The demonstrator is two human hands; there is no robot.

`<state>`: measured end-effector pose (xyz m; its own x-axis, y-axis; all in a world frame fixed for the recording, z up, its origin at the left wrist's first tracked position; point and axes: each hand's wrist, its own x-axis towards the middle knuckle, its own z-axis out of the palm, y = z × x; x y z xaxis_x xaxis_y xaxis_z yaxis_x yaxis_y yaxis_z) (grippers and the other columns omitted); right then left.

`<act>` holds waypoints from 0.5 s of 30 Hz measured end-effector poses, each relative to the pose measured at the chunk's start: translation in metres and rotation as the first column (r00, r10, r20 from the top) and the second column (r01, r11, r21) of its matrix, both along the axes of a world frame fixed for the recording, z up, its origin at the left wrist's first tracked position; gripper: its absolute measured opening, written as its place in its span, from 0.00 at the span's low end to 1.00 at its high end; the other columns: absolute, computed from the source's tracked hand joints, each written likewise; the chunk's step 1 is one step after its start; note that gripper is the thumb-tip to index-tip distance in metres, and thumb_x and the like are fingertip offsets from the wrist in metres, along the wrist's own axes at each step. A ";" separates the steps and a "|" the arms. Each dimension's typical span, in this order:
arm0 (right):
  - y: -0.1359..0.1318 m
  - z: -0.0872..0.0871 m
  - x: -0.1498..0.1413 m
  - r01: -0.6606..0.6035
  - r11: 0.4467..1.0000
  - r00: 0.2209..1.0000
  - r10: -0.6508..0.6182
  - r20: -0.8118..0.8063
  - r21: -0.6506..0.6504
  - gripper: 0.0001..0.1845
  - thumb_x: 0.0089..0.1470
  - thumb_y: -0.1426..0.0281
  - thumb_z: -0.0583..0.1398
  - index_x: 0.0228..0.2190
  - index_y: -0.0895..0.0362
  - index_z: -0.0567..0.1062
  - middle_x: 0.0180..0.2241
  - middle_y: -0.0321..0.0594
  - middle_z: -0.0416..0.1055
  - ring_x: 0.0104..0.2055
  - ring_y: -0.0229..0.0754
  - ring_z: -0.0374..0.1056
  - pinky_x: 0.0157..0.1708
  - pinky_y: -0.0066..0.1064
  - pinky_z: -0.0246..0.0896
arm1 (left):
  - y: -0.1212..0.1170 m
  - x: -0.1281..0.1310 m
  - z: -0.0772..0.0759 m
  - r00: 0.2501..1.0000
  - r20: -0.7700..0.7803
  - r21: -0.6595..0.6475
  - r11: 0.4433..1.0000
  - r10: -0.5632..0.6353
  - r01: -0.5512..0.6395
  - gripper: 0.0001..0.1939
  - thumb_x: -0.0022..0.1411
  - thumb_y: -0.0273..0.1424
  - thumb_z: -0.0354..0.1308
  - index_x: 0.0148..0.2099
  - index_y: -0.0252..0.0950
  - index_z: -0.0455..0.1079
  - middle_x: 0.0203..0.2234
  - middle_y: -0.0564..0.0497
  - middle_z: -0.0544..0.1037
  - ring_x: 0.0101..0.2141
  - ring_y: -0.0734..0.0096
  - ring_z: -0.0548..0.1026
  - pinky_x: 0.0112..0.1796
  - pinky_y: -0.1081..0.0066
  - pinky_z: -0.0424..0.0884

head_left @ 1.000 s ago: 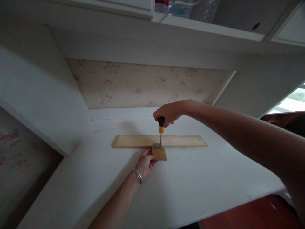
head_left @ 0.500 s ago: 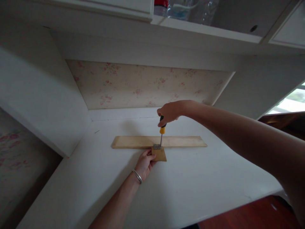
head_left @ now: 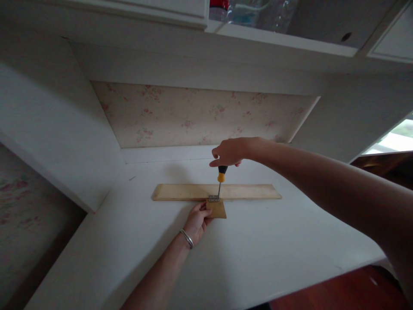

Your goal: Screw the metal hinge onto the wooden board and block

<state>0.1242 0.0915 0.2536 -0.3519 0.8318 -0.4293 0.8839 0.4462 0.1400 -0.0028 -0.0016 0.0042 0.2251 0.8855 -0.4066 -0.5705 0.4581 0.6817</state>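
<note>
A long pale wooden board (head_left: 251, 191) lies flat across the white desktop. Against its near edge sits a small wooden block (head_left: 217, 209), and a metal hinge (head_left: 213, 198) spans the joint between the two. My left hand (head_left: 196, 219) grips the block from its left side, thumb on top. Above the hinge, my right hand (head_left: 230, 151) is closed over the top of a screwdriver (head_left: 221, 176) with a black and yellow handle. The screwdriver stands nearly upright, its tip at the right end of the hinge. Any screw under the tip is too small to make out.
White panels (head_left: 58, 112) rise at the left, and a cabinet shelf (head_left: 290, 39) with clear plastic bottles (head_left: 258, 15) hangs overhead. Floral wallpaper (head_left: 193, 114) covers the back wall. The desktop's (head_left: 274, 249) front edge runs along the lower right, above a red surface (head_left: 338, 292).
My right hand's fingers have shifted on the screwdriver handle, the thumb now stretched further left. The left hand, block and board keep their places, while the view moves very slightly.
</note>
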 end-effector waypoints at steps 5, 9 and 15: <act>-0.001 -0.003 0.001 -0.090 0.992 0.995 0.086 -0.056 -0.089 0.32 0.44 0.54 0.63 0.48 0.56 0.68 0.34 0.42 0.75 0.24 0.37 0.68 0.26 0.28 0.57 | 0.001 0.000 -0.004 1.000 -0.013 0.005 1.000 -0.007 0.007 0.16 0.52 0.14 0.56 0.43 0.30 0.69 0.41 0.43 0.76 0.36 0.70 0.76 0.31 0.77 0.73; -0.001 -0.002 0.000 -0.059 0.998 0.991 0.056 0.121 0.018 0.35 0.43 0.45 0.58 0.42 0.61 0.73 0.26 0.45 0.73 0.24 0.42 0.68 0.25 0.32 0.56 | 0.002 0.000 -0.008 0.999 -0.039 0.003 1.000 -0.006 0.006 0.17 0.51 0.14 0.56 0.45 0.30 0.68 0.42 0.43 0.76 0.35 0.70 0.76 0.30 0.77 0.72; -0.005 -0.004 -0.001 -0.079 0.994 0.996 0.081 0.023 -0.075 0.26 0.53 0.52 0.53 0.46 0.56 0.71 0.28 0.40 0.74 0.23 0.38 0.67 0.27 0.31 0.55 | 0.003 0.000 -0.008 1.000 -0.026 0.021 1.000 -0.013 0.013 0.17 0.52 0.14 0.56 0.44 0.30 0.68 0.43 0.41 0.75 0.38 0.68 0.75 0.32 0.76 0.73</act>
